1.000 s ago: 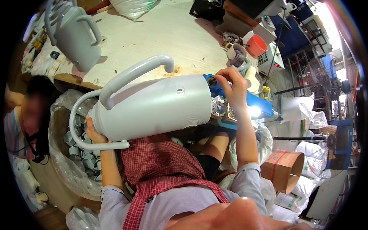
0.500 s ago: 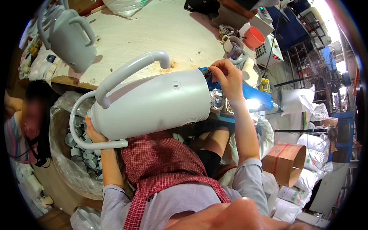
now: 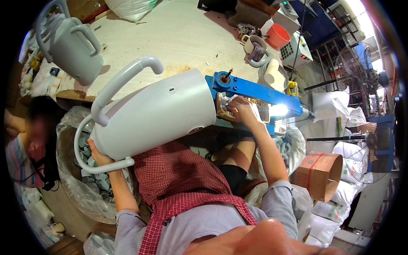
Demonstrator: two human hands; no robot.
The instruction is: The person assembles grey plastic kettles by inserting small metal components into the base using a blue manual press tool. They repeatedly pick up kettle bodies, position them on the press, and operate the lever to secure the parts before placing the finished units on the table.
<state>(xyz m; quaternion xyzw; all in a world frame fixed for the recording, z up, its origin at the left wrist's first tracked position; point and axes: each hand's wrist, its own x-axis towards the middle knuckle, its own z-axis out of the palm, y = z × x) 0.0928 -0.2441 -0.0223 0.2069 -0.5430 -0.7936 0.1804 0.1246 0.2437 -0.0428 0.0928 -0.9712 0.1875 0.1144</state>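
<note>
A big pale grey jug body (image 3: 157, 112), like a vacuum flask shell, lies tilted on its side in front of me. A curved side handle and a looped carrying handle (image 3: 80, 146) are on it. My left hand (image 3: 100, 154) is closed round its narrow end, inside the loop. The wide base end is beside a blue machine arm (image 3: 250, 90) with an upright metal pin. Under that arm, my right hand (image 3: 243, 109) dips curled fingers into a tray of small metal parts (image 3: 224, 106). Its fingertips are hidden among the parts, so any piece held cannot be made out.
Another grey jug (image 3: 76, 51) stands at the far left of the pale worktable (image 3: 170, 32). A plastic-lined bin of grey parts (image 3: 68, 170) is at lower left, near another person. A red bucket (image 3: 278, 36) and a cardboard box (image 3: 316, 176) are on the right.
My right hand has left the pin end of the blue arm and gone down into the parts tray. The jug, with my left hand on it, has shifted slightly left, away from the machine.
</note>
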